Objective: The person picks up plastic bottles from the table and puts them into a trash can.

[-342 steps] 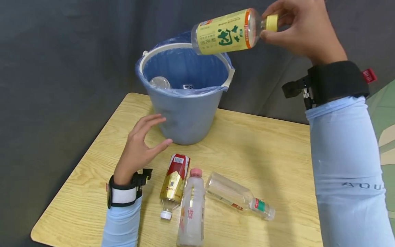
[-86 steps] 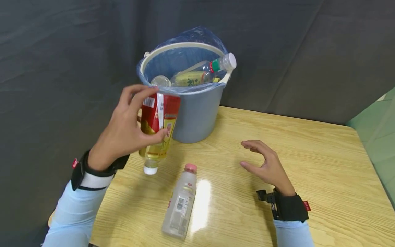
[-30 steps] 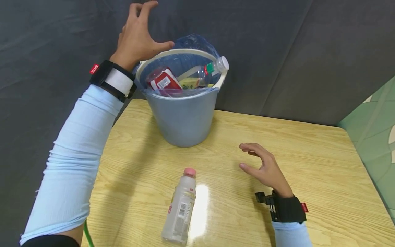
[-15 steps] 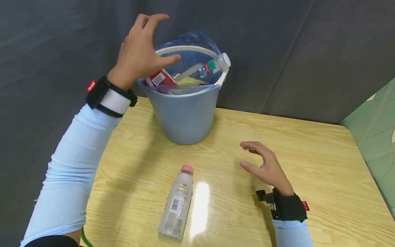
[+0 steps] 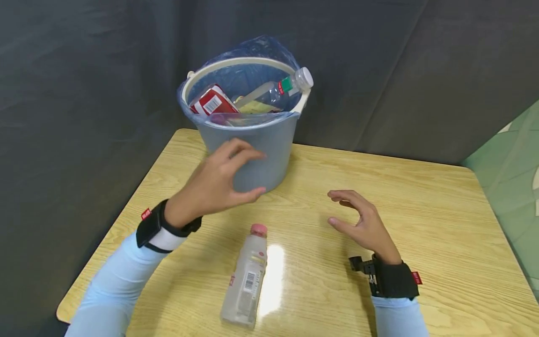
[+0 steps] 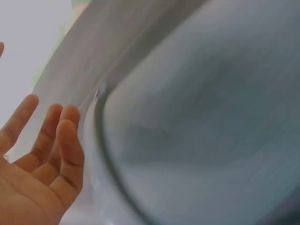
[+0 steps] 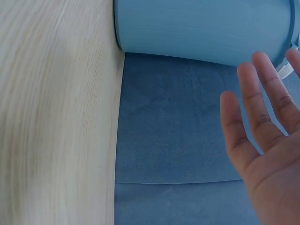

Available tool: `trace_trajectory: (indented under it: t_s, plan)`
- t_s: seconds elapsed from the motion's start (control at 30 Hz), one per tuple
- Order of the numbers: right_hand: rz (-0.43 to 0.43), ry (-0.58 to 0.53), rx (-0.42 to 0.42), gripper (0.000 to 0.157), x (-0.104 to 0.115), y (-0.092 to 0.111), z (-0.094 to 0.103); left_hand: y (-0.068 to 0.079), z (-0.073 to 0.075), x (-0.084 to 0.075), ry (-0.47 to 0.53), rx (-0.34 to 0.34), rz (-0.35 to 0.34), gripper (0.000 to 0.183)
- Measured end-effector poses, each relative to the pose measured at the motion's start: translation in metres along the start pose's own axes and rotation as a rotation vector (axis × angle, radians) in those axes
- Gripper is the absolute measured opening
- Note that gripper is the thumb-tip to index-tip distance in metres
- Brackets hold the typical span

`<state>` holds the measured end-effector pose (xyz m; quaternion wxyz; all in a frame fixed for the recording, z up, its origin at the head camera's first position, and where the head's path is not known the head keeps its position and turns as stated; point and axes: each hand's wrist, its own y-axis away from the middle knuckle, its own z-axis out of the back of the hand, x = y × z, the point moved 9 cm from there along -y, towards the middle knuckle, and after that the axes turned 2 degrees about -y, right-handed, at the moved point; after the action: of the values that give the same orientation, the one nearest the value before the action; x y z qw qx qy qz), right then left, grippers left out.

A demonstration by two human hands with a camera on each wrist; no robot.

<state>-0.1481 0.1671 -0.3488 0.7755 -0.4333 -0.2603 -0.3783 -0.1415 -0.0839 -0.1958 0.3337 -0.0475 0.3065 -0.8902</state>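
Observation:
In the head view my left hand (image 5: 216,180) hangs in front of the bucket's near wall, thumb and fingers spread with nothing between them. Below it a translucent bottle with a pink cap (image 5: 247,278) lies on the table, its cap pointing toward the bucket. My right hand (image 5: 362,220) is held over the table to the right of that bottle, fingers relaxed and holding nothing. The blue-grey bucket (image 5: 269,150) contains a red-labelled bottle (image 5: 214,100), a yellow-labelled bottle (image 5: 258,107) and a clear bottle with a green neck band (image 5: 286,85), whose white cap leans over the rim.
A blue plastic liner (image 5: 269,47) covers the bucket's white rim. The wooden table (image 5: 421,224) ends against a dark curtain (image 5: 379,70) at the back. Light green floor (image 5: 509,173) shows past the table's right edge.
The red-labelled bottle went from my left hand into the bucket. That emptied hand has since come down from above the rim to the bucket's front. My right hand has stayed put lately.

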Motion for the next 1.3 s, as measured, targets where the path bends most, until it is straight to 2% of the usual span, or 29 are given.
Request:
trace_trajectory:
  t_s: [0.17, 0.3, 0.47, 0.57, 0.63, 0.7, 0.93, 1.3]
  plan:
    - [-0.002, 0.007, 0.002, 0.058, 0.000, -0.001, -0.002, 0.036, -0.060, -0.003, -0.044, 0.173, 0.044, 0.055]
    - [0.008, 0.004, 0.010, 0.058, -0.001, -0.002, -0.005, 0.064, -0.109, -0.008, -0.065, 0.349, 0.087, 0.058]
    - [0.009, -0.002, 0.019, 0.057, -0.003, -0.002, -0.007, 0.096, -0.151, -0.006, -0.072, 0.576, 0.264, 0.074]
    - [0.004, 0.002, 0.022, 0.057, -0.003, -0.001, -0.008, 0.112, -0.167, -0.005, 0.008, 0.671, 0.379, 0.078]
    - [0.005, 0.007, 0.025, 0.057, -0.003, -0.001, -0.008, 0.118, -0.174, -0.006, 0.058, 0.697, 0.428, 0.076]
    - [0.012, 0.010, 0.020, 0.058, -0.003, -0.001, -0.008, 0.119, -0.177, -0.008, 0.080, 0.702, 0.444, 0.072]
    - [0.044, 0.000, 0.008, 0.060, 0.001, -0.002, -0.007, 0.116, -0.178, -0.011, 0.069, 0.676, 0.409, 0.065]
    - [0.037, 0.017, 0.004, 0.060, 0.000, -0.002, -0.008, 0.116, -0.178, -0.003, 0.155, 0.671, 0.396, 0.061]
